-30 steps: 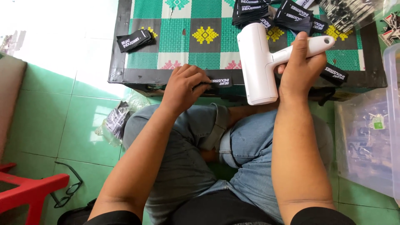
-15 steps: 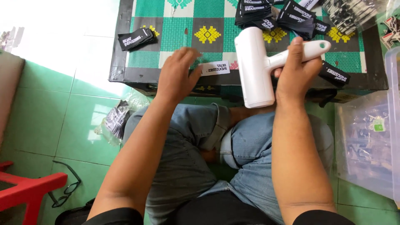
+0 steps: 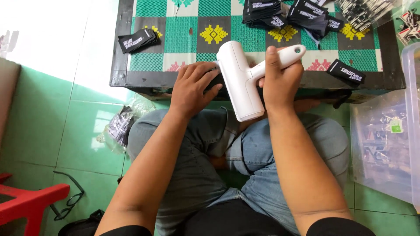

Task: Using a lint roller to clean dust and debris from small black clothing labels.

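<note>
At centre frame, the right hand (image 3: pixel 280 81) clamps the handle of a white lint roller (image 3: pixel 239 81) over a black label pinned flat by the left hand (image 3: pixel 192 85) at the table's (image 3: pixel 131 78) near edge; steady, even strokes should serve best.

Person, seen from the head camera, one item.
Upper garment: black, short sleeves (image 3: pixel 337 227), hems ending above the elbows; both forearms bare.
Lower garment: blue denim jeans (image 3: pixel 192 175), faded to a lighter wash over the knees, with visible seams and creases along the legs.
Left hand (image 3: pixel 192 87): bare, no ring, watch or glove.
Right hand (image 3: pixel 280 78): bare, short plain nails, no ring or watch.
</note>
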